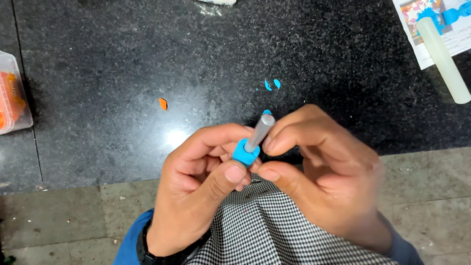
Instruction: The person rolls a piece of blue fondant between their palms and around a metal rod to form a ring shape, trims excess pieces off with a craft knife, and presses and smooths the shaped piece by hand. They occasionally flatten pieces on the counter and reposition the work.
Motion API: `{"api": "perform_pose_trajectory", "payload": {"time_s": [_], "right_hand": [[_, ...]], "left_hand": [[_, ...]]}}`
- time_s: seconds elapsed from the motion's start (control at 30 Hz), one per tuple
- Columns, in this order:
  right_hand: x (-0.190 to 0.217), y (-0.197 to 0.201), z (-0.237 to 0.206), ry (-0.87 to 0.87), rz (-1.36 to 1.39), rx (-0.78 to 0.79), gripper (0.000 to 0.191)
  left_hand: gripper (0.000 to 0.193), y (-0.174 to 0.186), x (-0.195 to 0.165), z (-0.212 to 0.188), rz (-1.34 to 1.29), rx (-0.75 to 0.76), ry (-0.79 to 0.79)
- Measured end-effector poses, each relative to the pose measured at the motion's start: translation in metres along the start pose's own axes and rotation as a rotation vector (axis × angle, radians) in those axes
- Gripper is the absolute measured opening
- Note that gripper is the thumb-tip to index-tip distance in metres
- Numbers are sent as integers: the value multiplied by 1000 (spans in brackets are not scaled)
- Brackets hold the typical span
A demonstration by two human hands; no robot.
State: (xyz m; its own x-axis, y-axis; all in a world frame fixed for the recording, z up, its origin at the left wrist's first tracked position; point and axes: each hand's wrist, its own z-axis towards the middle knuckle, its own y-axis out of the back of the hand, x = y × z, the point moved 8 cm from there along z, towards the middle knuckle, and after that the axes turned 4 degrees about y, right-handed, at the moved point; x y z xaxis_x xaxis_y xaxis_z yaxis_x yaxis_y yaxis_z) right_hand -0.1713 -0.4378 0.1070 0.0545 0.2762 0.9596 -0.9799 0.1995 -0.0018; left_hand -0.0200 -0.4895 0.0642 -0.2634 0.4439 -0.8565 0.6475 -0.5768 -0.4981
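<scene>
My left hand (198, 186) pinches a small blue clay lump (245, 153) between thumb and fingers, just above my lap. A thin grey metal rod (259, 131) is pushed into the lump and slants up and away from me. My right hand (324, 172) grips the rod between thumb and forefinger, close to the lump. Both hands hover over the front edge of the black speckled stone counter (122, 73).
Two small blue clay bits (272, 84) and an orange bit (163, 103) lie on the counter. A pale cylinder (443, 60) rests on a printed sheet (458, 29) at the far right. A clear box with orange contents (12, 95) sits at the left edge. Checked cloth (274, 230) covers my lap.
</scene>
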Motion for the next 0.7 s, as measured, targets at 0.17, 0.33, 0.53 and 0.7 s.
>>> {"api": "perform_pose_trajectory", "payload": {"time_s": [0.17, 0.33, 0.53, 0.7], "right_hand": [[6, -4, 7, 15, -99, -10, 26], [25, -9, 13, 117, -398, -33, 24], [40, -10, 12, 160, -480, -90, 21], [44, -10, 8, 166, -504, -89, 21]], "left_hand": [[38, -2, 9, 2, -300, 38, 21], [30, -3, 7, 1, -399, 74, -50], [32, -4, -2, 3, -281, 59, -137], [32, -1, -6, 0, -126, 34, -171]]}}
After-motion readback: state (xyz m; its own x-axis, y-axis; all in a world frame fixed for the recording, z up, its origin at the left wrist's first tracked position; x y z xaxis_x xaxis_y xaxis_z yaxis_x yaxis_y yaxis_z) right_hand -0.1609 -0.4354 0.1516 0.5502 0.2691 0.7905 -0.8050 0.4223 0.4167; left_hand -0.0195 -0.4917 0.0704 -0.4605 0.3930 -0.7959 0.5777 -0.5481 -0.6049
